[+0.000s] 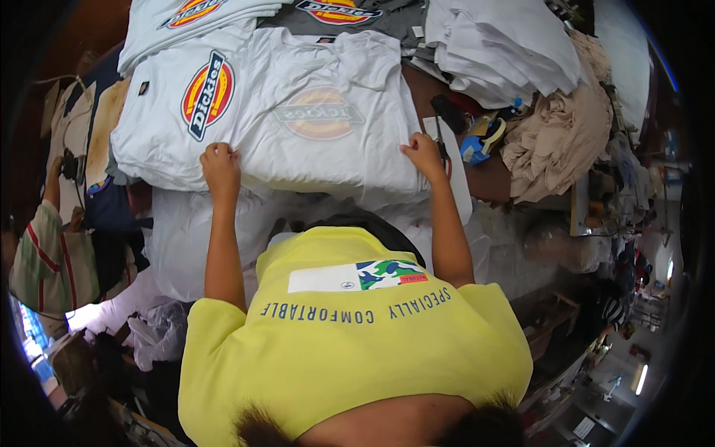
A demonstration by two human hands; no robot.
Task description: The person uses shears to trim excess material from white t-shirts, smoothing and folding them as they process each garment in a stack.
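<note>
A white T-shirt (328,156) lies spread on a stack in front of me, its round red, yellow and blue print looking pale. My left hand (221,167) has its fingers closed at the shirt's near left edge. At the near right edge, the fingers of my right hand (426,155) are pinched together on the same shirt. To the left, partly beside it, rests another white T-shirt (160,123) with a bright print. Whether a thin clear bag covers the middle shirt, I cannot make out.
Folded white shirts (246,11) and a grey shirt (395,22) lie behind. At the right are white cloth (499,52), beige cloth (555,145), scissors (442,145) and a tape dispenser (480,141). Clear plastic (182,238) hangs below the table edge. Another person's striped sleeve (56,261) shows at left.
</note>
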